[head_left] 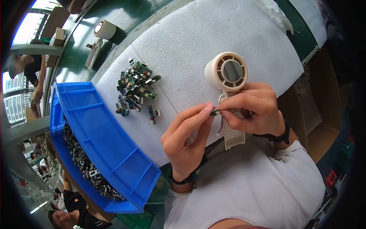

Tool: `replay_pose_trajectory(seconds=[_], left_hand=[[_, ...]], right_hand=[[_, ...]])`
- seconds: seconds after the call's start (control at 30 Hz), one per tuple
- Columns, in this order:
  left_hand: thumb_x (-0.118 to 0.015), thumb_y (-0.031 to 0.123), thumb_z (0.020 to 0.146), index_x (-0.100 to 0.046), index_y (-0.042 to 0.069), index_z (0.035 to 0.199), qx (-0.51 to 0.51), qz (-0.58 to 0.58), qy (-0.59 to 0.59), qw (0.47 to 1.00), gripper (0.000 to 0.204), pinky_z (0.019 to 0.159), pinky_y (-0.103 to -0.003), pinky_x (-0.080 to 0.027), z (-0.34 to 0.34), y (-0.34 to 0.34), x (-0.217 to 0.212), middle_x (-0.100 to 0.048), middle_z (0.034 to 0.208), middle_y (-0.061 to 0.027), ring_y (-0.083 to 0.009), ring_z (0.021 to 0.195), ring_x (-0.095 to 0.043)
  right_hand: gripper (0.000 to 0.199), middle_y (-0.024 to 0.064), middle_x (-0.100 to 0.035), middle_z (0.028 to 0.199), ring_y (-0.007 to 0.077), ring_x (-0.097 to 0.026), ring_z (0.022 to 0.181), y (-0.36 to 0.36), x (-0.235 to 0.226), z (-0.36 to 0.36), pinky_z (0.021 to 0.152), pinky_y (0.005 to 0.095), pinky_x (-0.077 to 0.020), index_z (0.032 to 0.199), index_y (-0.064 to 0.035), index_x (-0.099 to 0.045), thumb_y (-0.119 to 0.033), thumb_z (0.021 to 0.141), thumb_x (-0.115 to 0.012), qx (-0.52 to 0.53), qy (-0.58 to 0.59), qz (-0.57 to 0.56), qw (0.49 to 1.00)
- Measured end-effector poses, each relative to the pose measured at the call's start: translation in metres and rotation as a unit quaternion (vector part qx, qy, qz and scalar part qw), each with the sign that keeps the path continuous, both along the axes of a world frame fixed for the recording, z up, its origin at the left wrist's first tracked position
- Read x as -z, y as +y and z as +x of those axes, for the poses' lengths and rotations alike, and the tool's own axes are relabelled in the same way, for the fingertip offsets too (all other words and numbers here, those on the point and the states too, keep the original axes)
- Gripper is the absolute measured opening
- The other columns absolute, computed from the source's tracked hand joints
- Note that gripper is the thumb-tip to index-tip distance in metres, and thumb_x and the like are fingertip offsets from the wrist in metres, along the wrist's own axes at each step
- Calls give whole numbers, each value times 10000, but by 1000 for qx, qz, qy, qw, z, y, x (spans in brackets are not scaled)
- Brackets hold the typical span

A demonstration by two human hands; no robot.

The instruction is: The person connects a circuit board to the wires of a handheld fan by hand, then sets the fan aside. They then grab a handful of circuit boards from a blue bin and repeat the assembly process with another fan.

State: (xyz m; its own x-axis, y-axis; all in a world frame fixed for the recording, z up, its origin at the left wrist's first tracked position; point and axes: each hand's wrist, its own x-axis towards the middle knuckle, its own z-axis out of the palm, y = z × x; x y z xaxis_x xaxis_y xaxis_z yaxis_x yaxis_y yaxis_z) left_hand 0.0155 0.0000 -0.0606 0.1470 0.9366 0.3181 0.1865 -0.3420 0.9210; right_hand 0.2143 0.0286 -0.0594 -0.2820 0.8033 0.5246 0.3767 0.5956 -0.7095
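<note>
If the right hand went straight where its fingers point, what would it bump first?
The right hand would probably bump the small circuit board at its fingertips first, then the left hand, though depth is unclear.

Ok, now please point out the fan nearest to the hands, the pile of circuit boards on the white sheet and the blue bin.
Fan (233, 71), head view: the grey disc of its round head.
Pile of circuit boards (137, 86), head view: its middle.
Blue bin (105, 139), head view: its ribbed wall.
</note>
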Motion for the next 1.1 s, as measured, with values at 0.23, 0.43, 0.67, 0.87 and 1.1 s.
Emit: replay_pose_trajectory(seconds=[0.23,0.43,0.67,0.87,1.1], left_hand=[[-715,-168,811,-744,-6,1132,69,-75,-90,991,360,809,-307,-584,-11,3,-1,-733,1097,-181,-235,954,-726],[-711,-168,814,-746,-1,1137,99,-87,-110,985,365,810,-309,-585,-13,8,2,-732,1095,-178,-233,947,-724],[-713,-184,793,-756,0,1116,78,-95,-96,988,374,799,-300,-579,-8,10,8,-732,1084,-183,-227,925,-726],[-727,-192,766,-762,2,1102,62,-61,-70,994,390,787,-295,-577,-4,12,14,-732,1069,-186,-231,914,-729],[-737,-194,748,-762,2,1102,23,-13,-22,999,405,777,-295,-579,3,8,19,-731,1067,-186,-243,911,-733]], right_hand=[[220,13,-678,681,112,-575,532,4,1,13,493,237,-426,929,-95,-750,-59,745,-863,-75,51,-47,995],[228,18,-714,743,125,-648,611,8,2,16,547,248,-474,938,-93,-746,-91,753,-879,-119,72,-106,985],[210,33,-717,770,143,-655,612,18,9,19,552,267,-489,935,-89,-733,-85,771,-864,-135,63,-128,980],[197,41,-706,759,160,-653,602,24,17,21,549,272,-488,936,-86,-722,-78,786,-849,-145,62,-109,982],[198,36,-701,753,147,-630,568,28,25,20,532,264,-470,948,-78,-712,-66,795,-838,-146,64,-70,985]])
